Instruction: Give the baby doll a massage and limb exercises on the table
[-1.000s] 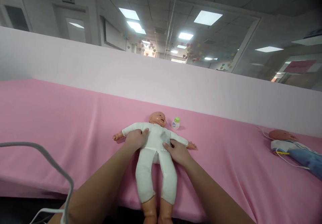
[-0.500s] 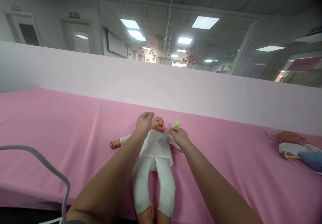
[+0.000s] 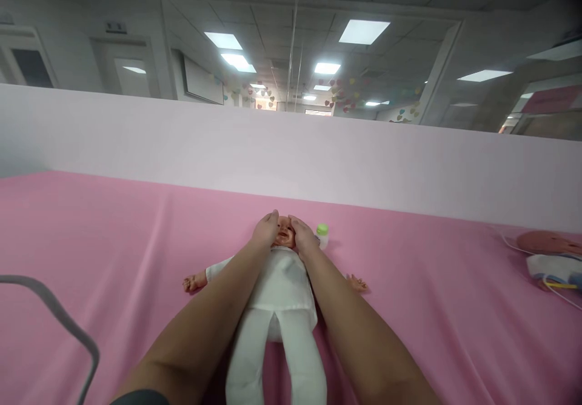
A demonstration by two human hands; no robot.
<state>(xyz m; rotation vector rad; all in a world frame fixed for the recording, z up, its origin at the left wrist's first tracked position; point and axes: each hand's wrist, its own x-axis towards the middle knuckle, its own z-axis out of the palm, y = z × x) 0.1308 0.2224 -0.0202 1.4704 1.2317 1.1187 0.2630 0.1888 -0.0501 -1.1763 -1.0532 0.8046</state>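
Doll [image 3: 282, 277] lies face up on the pink table [image 3: 113, 253], near the middle, legs running toward the near edge, arms spread flat. I have both hands at its head. Left hand [image 3: 265, 230] cups the left side of the head, fingers loosely curved, not clenched. Right hand [image 3: 302, 235] cups the other side the same way; only a strip of the face shows between them.

Judgement: for a sound hold, keep palms even on both sides, support under the back of the head, no squeezing, no twisting against the body.

Small green-capped bottle [image 3: 322, 234] stands just beside my right hand, so keep the wrist clear of it. Second doll [image 3: 545, 250] lies at the right edge. White cable [image 3: 59, 320] loops at the near left.
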